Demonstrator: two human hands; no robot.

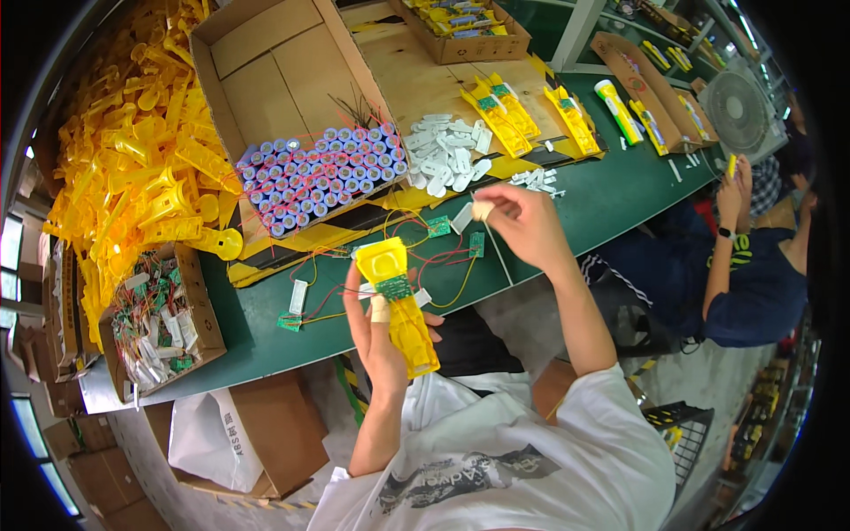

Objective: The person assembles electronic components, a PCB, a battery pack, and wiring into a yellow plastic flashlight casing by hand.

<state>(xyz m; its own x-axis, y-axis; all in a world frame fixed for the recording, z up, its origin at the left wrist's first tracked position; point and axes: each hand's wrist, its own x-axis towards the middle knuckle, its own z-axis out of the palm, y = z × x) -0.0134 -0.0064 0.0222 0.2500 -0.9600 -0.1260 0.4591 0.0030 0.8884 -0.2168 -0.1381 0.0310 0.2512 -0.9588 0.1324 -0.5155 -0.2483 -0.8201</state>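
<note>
The left hand (381, 348) was curled firmly around a yellow housing (414, 332) bearing a green circuit board (394, 288), above the green table (248, 319). The right hand (527, 226) had its fingertips nearly together; whether they held anything could not be told. Beyond lay white plastic pieces (445, 157) and a carton (266, 53) of purple cells (323, 173).

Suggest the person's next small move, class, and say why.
Probably bring the right hand to the yellow case and steady the green circuit board: the left hand holds that case, the board lies across it, and the right hand is raised apart from it.
</note>
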